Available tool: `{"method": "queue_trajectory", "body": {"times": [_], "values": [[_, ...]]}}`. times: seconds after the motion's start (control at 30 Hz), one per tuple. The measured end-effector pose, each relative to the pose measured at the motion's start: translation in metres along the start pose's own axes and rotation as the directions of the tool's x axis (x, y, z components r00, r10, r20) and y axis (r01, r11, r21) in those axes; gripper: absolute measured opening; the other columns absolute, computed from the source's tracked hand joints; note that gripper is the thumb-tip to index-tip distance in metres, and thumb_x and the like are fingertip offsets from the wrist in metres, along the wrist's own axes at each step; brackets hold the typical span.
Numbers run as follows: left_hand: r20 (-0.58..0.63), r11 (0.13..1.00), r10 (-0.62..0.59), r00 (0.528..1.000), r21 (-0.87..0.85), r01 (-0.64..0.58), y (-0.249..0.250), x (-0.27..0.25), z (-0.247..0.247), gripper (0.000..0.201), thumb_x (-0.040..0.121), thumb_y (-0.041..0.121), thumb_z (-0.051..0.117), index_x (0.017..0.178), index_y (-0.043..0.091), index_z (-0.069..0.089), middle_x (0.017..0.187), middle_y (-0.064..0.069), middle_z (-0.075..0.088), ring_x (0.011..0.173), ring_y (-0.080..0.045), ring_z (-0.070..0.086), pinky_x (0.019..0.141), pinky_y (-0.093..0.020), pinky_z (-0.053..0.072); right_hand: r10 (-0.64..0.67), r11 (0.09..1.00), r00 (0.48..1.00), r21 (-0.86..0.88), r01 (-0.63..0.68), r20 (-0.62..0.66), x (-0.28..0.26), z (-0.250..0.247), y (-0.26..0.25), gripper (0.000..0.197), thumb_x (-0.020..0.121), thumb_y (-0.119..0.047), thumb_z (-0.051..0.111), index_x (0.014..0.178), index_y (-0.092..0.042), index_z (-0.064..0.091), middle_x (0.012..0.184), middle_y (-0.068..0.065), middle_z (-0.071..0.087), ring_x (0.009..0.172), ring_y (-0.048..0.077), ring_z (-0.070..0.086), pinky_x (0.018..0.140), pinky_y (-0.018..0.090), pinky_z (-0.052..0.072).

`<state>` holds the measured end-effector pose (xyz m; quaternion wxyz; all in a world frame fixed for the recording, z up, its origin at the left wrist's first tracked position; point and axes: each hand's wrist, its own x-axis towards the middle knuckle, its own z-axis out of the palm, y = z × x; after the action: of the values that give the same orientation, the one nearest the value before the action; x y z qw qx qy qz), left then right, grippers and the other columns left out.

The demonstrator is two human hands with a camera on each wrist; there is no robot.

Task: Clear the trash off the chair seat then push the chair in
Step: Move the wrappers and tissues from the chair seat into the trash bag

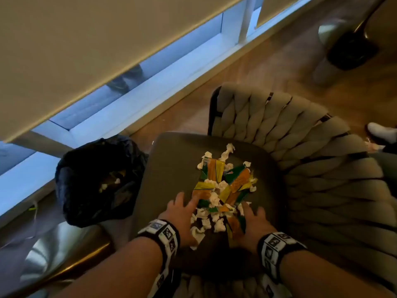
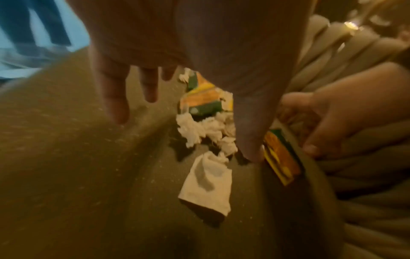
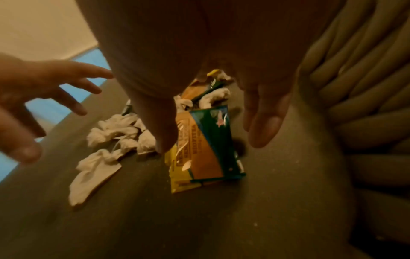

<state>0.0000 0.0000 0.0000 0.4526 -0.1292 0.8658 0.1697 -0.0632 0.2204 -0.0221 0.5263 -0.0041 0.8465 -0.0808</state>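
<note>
A pile of trash (image 1: 223, 190), orange, yellow and green snack wrappers mixed with crumpled white tissues, lies on the dark grey chair seat (image 1: 171, 160). My left hand (image 1: 182, 209) is spread open at the pile's near left edge, fingers over the seat. My right hand (image 1: 251, 220) is spread open at the pile's near right edge, over a wrapper (image 3: 206, 152). A flat white tissue (image 2: 206, 184) lies nearest me, between the hands. Neither hand holds anything. The chair's woven beige backrest (image 1: 300, 151) curves round the right side.
A black trash bag (image 1: 96, 181) stands open on the floor left of the seat, with some scraps inside. A table top (image 1: 75, 50) overhangs at the upper left. A metal base (image 1: 49, 254) sits at the lower left. A white shoe (image 1: 382, 132) shows at the right edge.
</note>
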Motion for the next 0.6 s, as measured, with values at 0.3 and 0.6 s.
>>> {"method": "queue_trajectory", "body": {"times": [0.3,0.6], "values": [[0.067,0.974,0.086,0.994,0.204,-0.098,0.017,0.060,0.029,0.119,0.076,0.028,0.076,0.139,0.055,-0.023,0.157,-0.008,-0.026,0.139,-0.041,0.013,0.097,-0.053,0.045,-0.028,0.994,0.993,0.105,0.040,-0.113,0.040,0.026,-0.011,0.064,0.086,-0.032,0.067,0.140,-0.037,0.035,0.142,0.009,0.025,0.116,0.033,0.054,0.096,0.041,0.052],[0.046,0.977,0.212,0.976,0.030,-0.213,-0.011,0.063,0.015,0.059,0.088,0.004,0.054,0.137,0.030,0.035,0.157,-0.010,0.005,0.135,-0.038,0.028,0.107,-0.047,0.039,0.000,0.989,0.979,0.143,0.030,-0.206,0.045,0.017,-0.031,0.023,0.085,-0.019,0.064,0.107,-0.025,0.066,0.102,-0.001,0.044,0.092,0.019,0.053,0.087,0.036,0.053]]}}
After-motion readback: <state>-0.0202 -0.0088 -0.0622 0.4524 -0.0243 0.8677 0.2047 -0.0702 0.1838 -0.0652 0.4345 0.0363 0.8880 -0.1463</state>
